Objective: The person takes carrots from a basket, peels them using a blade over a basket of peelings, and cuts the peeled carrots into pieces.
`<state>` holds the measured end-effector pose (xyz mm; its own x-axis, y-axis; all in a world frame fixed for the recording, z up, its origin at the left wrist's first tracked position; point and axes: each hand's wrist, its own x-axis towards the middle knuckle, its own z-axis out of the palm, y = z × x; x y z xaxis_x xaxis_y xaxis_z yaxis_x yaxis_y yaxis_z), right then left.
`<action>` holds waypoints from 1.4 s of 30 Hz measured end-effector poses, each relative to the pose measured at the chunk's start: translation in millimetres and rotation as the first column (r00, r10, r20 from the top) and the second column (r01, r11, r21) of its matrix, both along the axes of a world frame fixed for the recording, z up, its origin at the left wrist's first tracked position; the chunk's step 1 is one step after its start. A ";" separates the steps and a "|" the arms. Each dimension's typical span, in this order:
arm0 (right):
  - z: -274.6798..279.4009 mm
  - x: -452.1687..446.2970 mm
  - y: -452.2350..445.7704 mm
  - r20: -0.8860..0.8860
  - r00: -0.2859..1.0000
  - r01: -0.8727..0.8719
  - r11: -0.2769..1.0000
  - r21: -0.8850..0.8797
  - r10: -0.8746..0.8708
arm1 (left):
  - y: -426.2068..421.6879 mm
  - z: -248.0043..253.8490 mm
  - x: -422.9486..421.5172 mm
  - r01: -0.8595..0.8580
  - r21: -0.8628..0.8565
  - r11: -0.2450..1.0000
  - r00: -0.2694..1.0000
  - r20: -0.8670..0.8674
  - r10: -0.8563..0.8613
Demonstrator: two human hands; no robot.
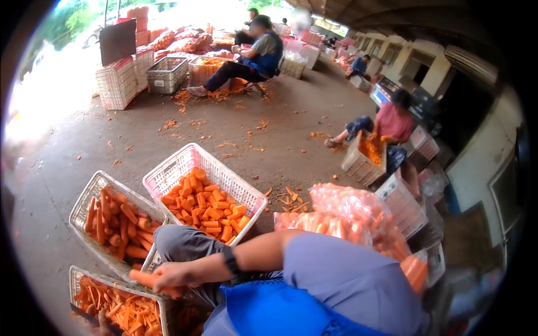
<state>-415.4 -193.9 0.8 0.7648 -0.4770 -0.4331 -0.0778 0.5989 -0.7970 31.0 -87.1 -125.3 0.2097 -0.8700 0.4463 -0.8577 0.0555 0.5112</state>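
Observation:
My right hand [171,275], with a dark band at the wrist, is closed round an orange carrot [143,278] above the crates at the lower left. At the bottom left edge my left hand [104,323] is partly visible, closed on a dark-bladed tool [84,314]. Beneath it a crate [73,280] holds orange peelings [131,311]. Whole carrots [120,224] fill the crate [84,193] above. Beside that, a white crate [168,162] holds short, cut carrot pieces [204,204].
Bagged carrots [342,210] lie by my right side. Nearby, a person in a pink top [394,123] sits at a crate [358,162]. Another seated person [263,53] works farther back among crates and sacks. Peelings [291,199] litter the floor.

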 end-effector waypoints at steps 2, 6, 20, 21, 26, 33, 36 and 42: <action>-23.7 61.0 -15.8 -0.097 0.985 -0.154 0.983 -0.100 0.144 | 7.1 -11.6 19.9 -0.073 -0.020 0.997 0.991 0.115 0.075; 30.6 128.6 -1.5 -0.187 0.963 -0.241 0.932 -0.272 0.194 | 12.9 45.0 -10.6 -0.184 -0.012 0.983 0.939 -0.299 0.172; -21.2 257.7 -6.9 0.318 0.923 -0.320 0.891 0.322 0.216 | -29.3 172.8 -83.7 -0.307 -0.083 0.948 0.412 -0.909 0.054; -15.1 257.9 -8.2 0.283 0.942 -0.298 0.841 0.452 0.182 | -29.7 171.8 -81.6 -0.300 -0.075 0.951 0.436 -0.898 0.067; 27.3 231.6 -17.7 0.178 0.926 -0.331 0.942 -0.050 0.334 | 4.1 187.2 -63.7 -0.024 0.123 0.992 0.372 -0.920 0.124; -73.8 306.5 20.3 0.580 0.788 -0.321 0.942 0.099 0.207 | 47.0 113.7 -37.9 -0.146 0.250 0.957 0.467 -0.836 0.290; -49.1 289.3 17.1 0.418 0.852 -0.381 0.921 0.082 0.316 | 43.4 95.7 -12.4 -0.195 0.219 0.956 0.289 -0.918 0.270; -44.9 280.2 8.5 0.350 0.882 -0.367 0.926 0.085 0.317 | 13.2 125.2 -28.2 -0.208 0.208 0.956 0.431 -0.858 0.280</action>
<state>-135.2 -185.4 -44.1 0.9778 -0.1114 -0.1772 -0.0516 0.6923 -0.7197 2.8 -73.9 -0.1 0.6632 -0.7331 -0.1504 0.0672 -0.1418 0.9876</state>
